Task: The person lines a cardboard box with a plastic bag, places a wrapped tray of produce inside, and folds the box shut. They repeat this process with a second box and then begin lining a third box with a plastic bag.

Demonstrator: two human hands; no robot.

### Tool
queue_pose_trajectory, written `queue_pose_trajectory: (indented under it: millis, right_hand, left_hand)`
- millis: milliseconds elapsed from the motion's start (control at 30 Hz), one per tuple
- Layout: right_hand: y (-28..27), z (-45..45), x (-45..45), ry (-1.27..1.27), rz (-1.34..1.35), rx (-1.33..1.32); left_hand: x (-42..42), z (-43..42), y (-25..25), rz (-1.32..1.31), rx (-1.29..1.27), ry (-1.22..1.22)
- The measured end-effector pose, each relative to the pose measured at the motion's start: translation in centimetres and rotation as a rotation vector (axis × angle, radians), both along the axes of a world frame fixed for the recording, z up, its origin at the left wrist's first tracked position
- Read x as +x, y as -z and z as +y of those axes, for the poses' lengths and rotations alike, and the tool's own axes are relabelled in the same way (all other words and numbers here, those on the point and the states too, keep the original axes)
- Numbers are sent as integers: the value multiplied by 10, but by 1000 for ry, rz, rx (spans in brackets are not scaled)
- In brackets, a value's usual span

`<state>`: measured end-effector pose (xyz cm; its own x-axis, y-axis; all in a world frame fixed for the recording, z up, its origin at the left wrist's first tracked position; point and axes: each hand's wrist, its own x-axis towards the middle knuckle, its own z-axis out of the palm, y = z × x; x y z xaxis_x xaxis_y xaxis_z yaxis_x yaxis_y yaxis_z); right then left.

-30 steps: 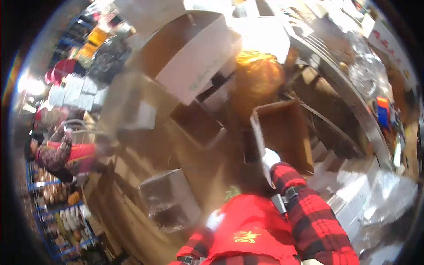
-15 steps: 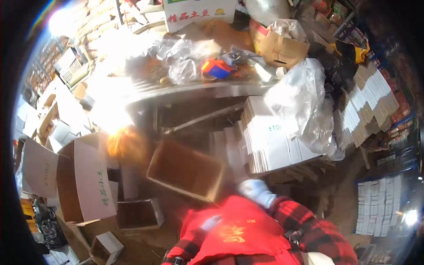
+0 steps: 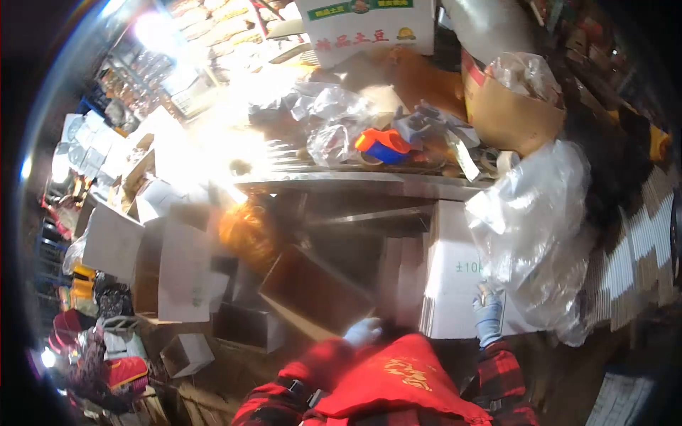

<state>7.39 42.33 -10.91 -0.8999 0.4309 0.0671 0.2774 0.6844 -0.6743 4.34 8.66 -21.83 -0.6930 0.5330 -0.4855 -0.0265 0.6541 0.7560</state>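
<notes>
My left hand (image 3: 363, 331), in a pale blue glove, is low beside the near right corner of an open brown-lined cardboard box (image 3: 316, 291). Its fingers are smeared, and I cannot make out whether it touches the box. My right hand (image 3: 488, 314), also gloved, reaches forward over the stack of flattened white cartons (image 3: 447, 298) with green print. Its fingers are stretched out with a slight bend, and nothing shows in them. A clear plastic bag (image 3: 536, 234) drapes over the stack just right of this hand.
A metal-edged table (image 3: 355, 181) ahead carries an orange-and-blue tape dispenser (image 3: 383, 145), crumpled plastic and a white printed carton (image 3: 369, 32). Open cartons (image 3: 183, 273) stand at left beside an orange bundle (image 3: 245, 231). More flattened cardboard (image 3: 625, 263) leans at right.
The view has turned, so the scene sits further right and lower. My right hand has moved forward onto the carton stack; my left has moved from the apron to beside the open box.
</notes>
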Motion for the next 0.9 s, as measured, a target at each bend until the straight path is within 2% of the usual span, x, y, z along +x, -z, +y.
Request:
queue_pose_trajectory:
  millis: [67, 133, 167, 233, 267, 367, 400, 467, 533, 567, 633, 667, 733, 800, 867, 900]
  right_hand:
    - [19, 25, -24, -56, -16, -61]
    - [15, 34, -52, -27, 24, 322]
    - [-3, 32, -68, -50, 27, 315]
    - [-56, 27, -100, 108, 243, 509]
    - [-69, 27, -112, 98, 245, 505]
    - [-80, 22, -138, -38, 331, 650]
    - [-72, 14, -141, -35, 334, 649]
    - [-44, -2, -149, -257, 258, 621]
    - [-31, -20, -169, -370, 288, 666]
    - [-41, -43, -184, -466, 255, 595]
    - [-54, -81, -225, -642, 210, 529]
    - [-58, -96, -251, -726, 197, 534]
    - [-43, -120, -306, -883, 212, 683]
    - [-38, -143, -354, -976, 165, 799]
    - [-26, -156, -393, -1041, -31, 845]
    - [-27, -161, -401, -1049, -33, 841]
  left_hand:
    - [-4, 14, -26, -86, -9, -23]
    - [-6, 15, -30, -168, -35, -24]
    - [-6, 13, -32, -169, -40, -47]
    - [-5, 5, -35, -135, -106, -74]
    - [-4, 1, -34, -136, -108, -85]
    - [-14, -15, -9, -162, -71, -158]
    - [-18, -18, 6, -136, -54, -153]
    - [-35, -20, 28, -108, -19, -162]
    - [-68, -21, 35, 94, 17, -186]
    - [-87, -25, 47, 124, 118, -313]
    - [-137, -29, -1, 362, 161, -465]
    - [-165, -31, -60, 569, 99, -490]
    - [-222, -49, -62, 874, 93, -583]
    - [-280, -70, -84, 929, 141, -686]
    - [-333, -93, -123, 1028, 84, -761]
    - [-360, -108, -133, 1069, 0, -810]
